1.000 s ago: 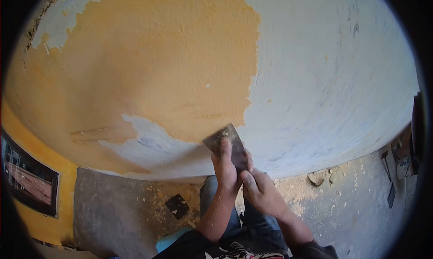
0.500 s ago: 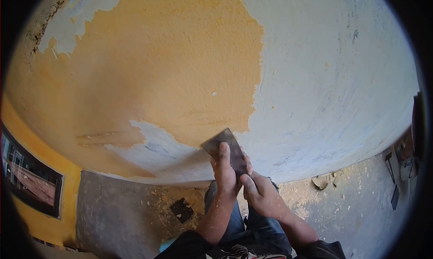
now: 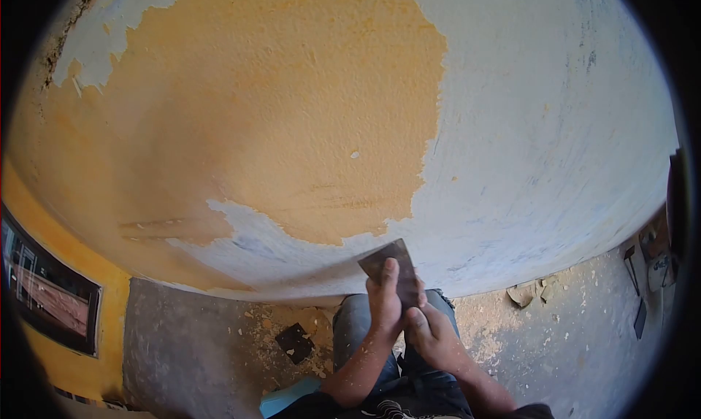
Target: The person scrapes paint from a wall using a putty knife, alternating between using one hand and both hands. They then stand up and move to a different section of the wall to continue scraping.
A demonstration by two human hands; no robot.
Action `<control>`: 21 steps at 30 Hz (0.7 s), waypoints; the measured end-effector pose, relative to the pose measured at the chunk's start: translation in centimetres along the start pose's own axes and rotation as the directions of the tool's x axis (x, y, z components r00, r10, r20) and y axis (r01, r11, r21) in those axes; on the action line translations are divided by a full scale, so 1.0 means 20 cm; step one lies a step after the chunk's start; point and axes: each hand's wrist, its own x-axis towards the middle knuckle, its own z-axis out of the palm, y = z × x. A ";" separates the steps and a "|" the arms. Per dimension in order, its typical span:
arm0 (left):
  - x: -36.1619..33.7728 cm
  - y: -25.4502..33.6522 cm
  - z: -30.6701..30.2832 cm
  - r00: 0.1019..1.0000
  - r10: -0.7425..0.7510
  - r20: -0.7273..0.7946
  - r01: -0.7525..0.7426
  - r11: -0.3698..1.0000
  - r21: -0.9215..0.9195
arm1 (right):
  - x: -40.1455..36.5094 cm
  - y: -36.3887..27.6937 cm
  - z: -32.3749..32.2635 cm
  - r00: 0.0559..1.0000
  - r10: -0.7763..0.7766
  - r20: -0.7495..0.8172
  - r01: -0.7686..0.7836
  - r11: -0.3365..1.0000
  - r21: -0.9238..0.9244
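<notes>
A flat dark scraper (image 3: 406,264) points up toward the wall, its broad front edge just below the ragged border of the bare yellow-orange patch (image 3: 292,127). My left hand (image 3: 384,302) is wrapped around the blade's left side, thumb lying along its face. Lower down, my right hand (image 3: 437,337) is closed around the scraper's rear end, thumb on top. Whether the front edge touches the wall cannot be made out. Pale grey-white paint (image 3: 511,163) surrounds the patch on the right and below. Small light flecks dot my forearms.
Paint flakes (image 3: 482,339) litter the grey floor (image 3: 190,339) along the wall's foot. A dark square piece (image 3: 295,343) lies left of my knees, near a light-blue object (image 3: 290,397). A dark-framed window (image 3: 55,287) is at far left. Dark tools (image 3: 640,318) lie at right.
Both hands have drawn the scraper down and to the right, away from the patch's lower border, which it covered before. The view has shifted slightly, and more of the light-blue object shows.
</notes>
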 end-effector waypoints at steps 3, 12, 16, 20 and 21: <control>0.03 -0.01 -0.01 1.000 0.021 0.020 -0.020 0.997 -0.077 | 0.03 -0.03 -0.01 0.998 0.056 0.038 -0.054 0.997 -0.057; 0.05 0.21 0.08 0.993 0.102 -0.058 -0.102 0.995 -0.014 | 0.11 -0.27 0.01 0.986 -0.130 0.109 0.140 0.986 -0.093; -0.01 0.02 0.03 0.998 0.034 -0.051 -0.033 0.999 0.021 | 0.00 -0.08 0.00 1.000 0.015 -0.003 -0.015 1.000 0.021; 0.05 0.07 0.00 0.996 0.082 0.040 -0.078 0.991 -0.105 | 0.06 -0.13 0.00 0.999 -0.044 0.032 0.046 0.996 -0.082; 0.06 0.11 0.02 0.995 0.098 0.018 -0.096 0.989 -0.114 | 0.07 -0.16 0.01 0.998 -0.044 0.034 0.047 0.995 -0.088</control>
